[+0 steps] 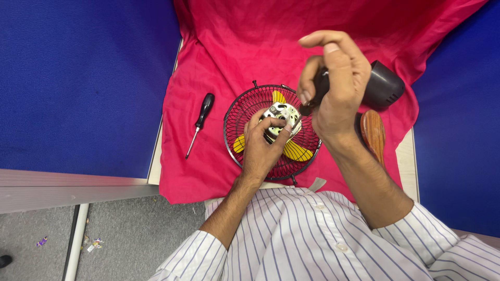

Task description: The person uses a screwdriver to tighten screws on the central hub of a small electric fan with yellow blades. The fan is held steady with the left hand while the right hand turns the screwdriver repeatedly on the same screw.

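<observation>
- Red cloth (219, 62) drapes the desk between blue partition walls (78, 78).
- Round black wire fan guard (237, 112) lies centre, yellow blades (298, 152) beneath, bare metal motor (278, 112) on top.
- Left hand (263, 143) pinches the motor.
- Right hand (336, 86) grips a dark tool handle above.
- Black-handled screwdriver (199, 124) lies apart to the left.

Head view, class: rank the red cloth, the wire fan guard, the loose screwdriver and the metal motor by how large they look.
1. Red cloth
2. Wire fan guard
3. Loose screwdriver, long but thin
4. Metal motor, partly covered by the left hand
</observation>
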